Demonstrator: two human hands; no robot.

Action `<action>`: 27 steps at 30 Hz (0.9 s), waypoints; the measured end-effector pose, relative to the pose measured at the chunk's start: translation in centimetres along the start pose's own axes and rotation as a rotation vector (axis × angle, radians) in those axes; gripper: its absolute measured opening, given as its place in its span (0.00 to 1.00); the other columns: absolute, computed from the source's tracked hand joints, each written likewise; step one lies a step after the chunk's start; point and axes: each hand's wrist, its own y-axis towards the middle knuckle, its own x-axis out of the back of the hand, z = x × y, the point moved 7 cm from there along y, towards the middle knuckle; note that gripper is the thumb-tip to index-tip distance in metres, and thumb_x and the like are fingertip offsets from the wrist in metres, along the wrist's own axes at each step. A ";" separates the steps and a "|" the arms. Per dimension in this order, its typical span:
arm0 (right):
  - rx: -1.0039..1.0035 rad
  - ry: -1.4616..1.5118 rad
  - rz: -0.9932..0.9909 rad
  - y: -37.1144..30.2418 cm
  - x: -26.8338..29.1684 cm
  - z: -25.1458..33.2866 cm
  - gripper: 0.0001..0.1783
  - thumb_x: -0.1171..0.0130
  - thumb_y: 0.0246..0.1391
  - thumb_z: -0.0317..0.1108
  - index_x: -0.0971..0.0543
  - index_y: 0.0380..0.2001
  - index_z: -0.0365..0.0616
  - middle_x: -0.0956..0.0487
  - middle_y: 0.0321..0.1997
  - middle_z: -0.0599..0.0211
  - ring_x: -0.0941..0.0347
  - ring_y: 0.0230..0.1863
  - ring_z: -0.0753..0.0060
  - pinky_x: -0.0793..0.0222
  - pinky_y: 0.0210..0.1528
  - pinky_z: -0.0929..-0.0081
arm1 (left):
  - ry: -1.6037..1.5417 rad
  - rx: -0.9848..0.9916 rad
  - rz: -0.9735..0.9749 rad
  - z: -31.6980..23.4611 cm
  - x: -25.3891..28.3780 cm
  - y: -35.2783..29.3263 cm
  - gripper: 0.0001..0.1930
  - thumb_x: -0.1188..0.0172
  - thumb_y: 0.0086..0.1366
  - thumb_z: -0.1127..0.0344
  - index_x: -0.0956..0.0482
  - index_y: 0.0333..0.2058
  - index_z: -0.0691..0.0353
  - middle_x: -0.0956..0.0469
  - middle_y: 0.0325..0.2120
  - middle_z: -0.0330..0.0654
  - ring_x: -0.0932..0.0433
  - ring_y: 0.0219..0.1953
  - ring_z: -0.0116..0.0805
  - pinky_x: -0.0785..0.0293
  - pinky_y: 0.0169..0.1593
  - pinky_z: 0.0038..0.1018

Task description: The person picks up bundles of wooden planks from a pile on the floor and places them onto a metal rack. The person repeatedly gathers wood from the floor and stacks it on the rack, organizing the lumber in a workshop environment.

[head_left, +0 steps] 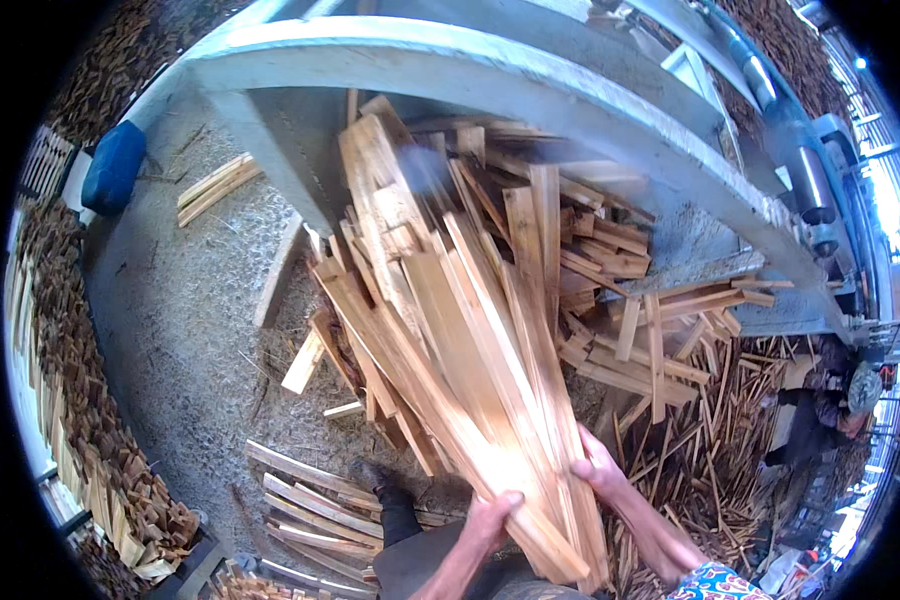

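Note:
A thick bundle of long wooden slats (470, 350) slants from my lap up toward the metal frame. My left hand (492, 518) is closed around the bundle's near left edge, thumb on top and the other fingers hidden beneath. On the right edge, a little higher up, my right hand (598, 468) grips the same slats, its thumb on top and most fingers out of sight below. The bundle's far end lies over or against other pieces of wood; I cannot tell where it rests.
A pale blue metal frame (450, 45) arches over the wood. Loose slats (315, 510) lie at lower left, and a scrap heap (690, 470) spreads at right. A blue plastic can (115, 168) stands far left. Another person (820, 410) is bent over at far right.

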 end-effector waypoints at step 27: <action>-0.580 -0.434 0.549 13.2 -44.3 -11.5 0.43 0.42 0.46 0.38 0.51 0.60 0.36 0.39 0.58 0.52 0.40 0.56 0.66 0.44 0.56 0.74 | -0.932 -0.359 -0.236 -11.6 35.5 -7.4 0.28 0.49 0.57 0.44 0.33 0.49 0.58 0.28 0.43 0.47 0.29 0.45 0.42 0.33 0.49 0.41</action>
